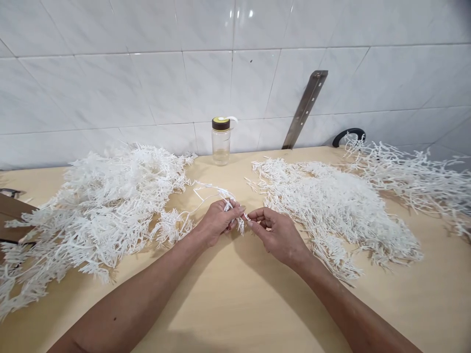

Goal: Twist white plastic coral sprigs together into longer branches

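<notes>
Near the middle of the table, my left hand point(221, 220) is closed around a white artificial branch point(211, 186). Thin stems of this branch curve up and left from the fist, and a small tuft hangs below the thumb. Just to the right, my right hand point(275, 233) pinches the tip of a white sprig point(247, 216) between thumb and forefinger, close to the left thumb. Whether that sprig is joined to the branch is hard to make out. A large heap of white branches point(121, 206) lies to the left, and a flatter pile of white sprigs point(331, 206) to the right.
A clear bottle point(221, 144) with a dark and yellow lid stands at the back of the table point(221, 304). A metal strip point(305, 110) leans on the tiled wall. At the far right lie more white branches point(415, 176) beside a black curved handle point(349, 135). A brown box point(13, 220) sits left.
</notes>
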`<state>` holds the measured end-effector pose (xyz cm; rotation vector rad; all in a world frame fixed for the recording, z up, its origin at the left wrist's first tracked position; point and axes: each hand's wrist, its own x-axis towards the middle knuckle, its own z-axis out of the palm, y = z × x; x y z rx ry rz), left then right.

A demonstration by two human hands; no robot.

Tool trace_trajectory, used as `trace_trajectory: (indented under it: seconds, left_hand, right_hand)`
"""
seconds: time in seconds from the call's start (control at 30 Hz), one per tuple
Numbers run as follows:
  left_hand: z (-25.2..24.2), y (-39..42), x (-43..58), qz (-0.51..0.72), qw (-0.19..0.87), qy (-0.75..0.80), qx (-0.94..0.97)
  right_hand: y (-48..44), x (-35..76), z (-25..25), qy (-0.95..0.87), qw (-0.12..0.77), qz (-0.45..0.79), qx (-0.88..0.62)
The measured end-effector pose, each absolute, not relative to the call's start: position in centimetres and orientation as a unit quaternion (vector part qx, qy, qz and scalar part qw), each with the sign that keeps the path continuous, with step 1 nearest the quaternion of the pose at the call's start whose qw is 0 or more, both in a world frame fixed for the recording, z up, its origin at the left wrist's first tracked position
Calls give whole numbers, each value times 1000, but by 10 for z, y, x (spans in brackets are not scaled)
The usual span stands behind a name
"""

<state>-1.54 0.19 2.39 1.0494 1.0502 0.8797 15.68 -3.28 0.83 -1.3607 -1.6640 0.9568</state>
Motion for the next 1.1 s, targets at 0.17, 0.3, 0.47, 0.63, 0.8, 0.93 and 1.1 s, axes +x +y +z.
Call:
trace_trajectory:
  seconds: [0.17, 0.3, 0.47, 0.63, 0.8, 0.93, 1.1]
  left_hand:
    - [24, 2, -16, 394, 655, 459, 454]
    - [23, 3, -17, 402, 657, 447, 454]
    - [22, 3, -16, 406, 656, 446, 454]
    - [23, 2, -15, 409, 656, 447, 451]
    - [25, -1, -10, 416, 639, 473, 441]
    - [21, -2, -6, 425, 603, 497, 457]
    - [12, -2, -5, 444, 569, 512, 465]
  right_hand:
    - [-33, 156, 8, -588, 361, 489, -534]
    - [-33, 156, 8, -588, 371, 489, -527]
    - [-33, 156, 7, -598, 378, 473, -525]
    - [-34, 154, 7, -606, 386, 465, -518]
    - [-38, 153, 12, -648, 380, 449, -484]
    - [-40, 155, 15, -678, 367, 425, -474]
    - [-35, 160, 17, -733, 359, 300, -493]
